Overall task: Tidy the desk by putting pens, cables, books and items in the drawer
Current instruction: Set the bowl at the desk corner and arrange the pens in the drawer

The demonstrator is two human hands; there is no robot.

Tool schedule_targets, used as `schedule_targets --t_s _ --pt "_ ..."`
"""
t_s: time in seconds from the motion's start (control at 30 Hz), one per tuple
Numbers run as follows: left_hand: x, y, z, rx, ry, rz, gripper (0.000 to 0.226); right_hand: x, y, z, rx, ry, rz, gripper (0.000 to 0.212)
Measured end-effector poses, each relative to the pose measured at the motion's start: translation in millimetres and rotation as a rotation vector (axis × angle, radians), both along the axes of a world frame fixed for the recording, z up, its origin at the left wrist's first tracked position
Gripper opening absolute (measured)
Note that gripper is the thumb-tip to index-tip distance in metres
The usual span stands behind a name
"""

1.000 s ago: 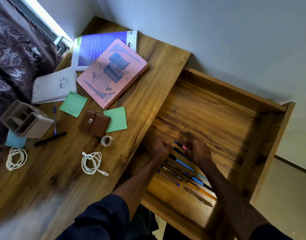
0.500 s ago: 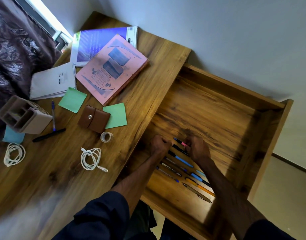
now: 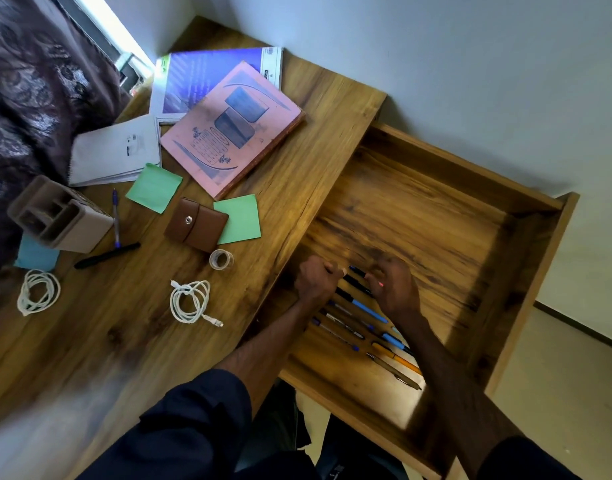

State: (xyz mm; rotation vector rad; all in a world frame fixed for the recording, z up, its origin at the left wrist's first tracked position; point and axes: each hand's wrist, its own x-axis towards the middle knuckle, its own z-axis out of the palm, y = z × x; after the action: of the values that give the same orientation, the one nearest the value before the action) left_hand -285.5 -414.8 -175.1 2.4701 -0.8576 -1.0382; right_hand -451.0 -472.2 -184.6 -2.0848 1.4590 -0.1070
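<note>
While left hand (image 3: 315,280) fingers (image 3: 333,270) are clenching, right hand (image 3: 396,289) fingers (image 3: 375,279) at 3 o'clock are grasping a pink-tipped dark pen (image 3: 357,271) inside the wooden drawer (image 3: 471,188).

Daylight streams from the window (image 3: 103,32) far up-left of the left hand (image 3: 315,280); the drawer (image 3: 516,271) right of it lies shadowed; the tabletop (image 3: 90,358) below-left blurs.

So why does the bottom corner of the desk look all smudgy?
In the head view, the desk smears into blur at the lower left edge, likely from motion or the wide lens; the window strip glares white; the drawer has its right side in shadow.
</note>
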Motion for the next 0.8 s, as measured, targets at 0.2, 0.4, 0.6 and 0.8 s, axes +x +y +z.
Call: schedule_targets --t_s 0.2,0.4,0.6,0.8 --pt "17.0 8.8 56.7 -0.149 0.0 -0.191 0.016 32.3 23.2 39.3 -0.077 -0.174 0.011 0.01" --pt "62.4 48.2 118.9 -0.304 -0.031 -0.244 0.014 90.0 53.0 93.3 -0.16 -0.354 0.102 0.015" --pt "126.1 116.9 153.1 -0.43 -0.219 -0.058 0.02 159.7 90.3 133.4 -0.212 -0.375 0.23 0.017" --pt "206.3 200.7 159.1 -0.378 -0.251 0.189 0.014 234.5 137.4 156.3 -0.157 -0.383 0.399 0.014"
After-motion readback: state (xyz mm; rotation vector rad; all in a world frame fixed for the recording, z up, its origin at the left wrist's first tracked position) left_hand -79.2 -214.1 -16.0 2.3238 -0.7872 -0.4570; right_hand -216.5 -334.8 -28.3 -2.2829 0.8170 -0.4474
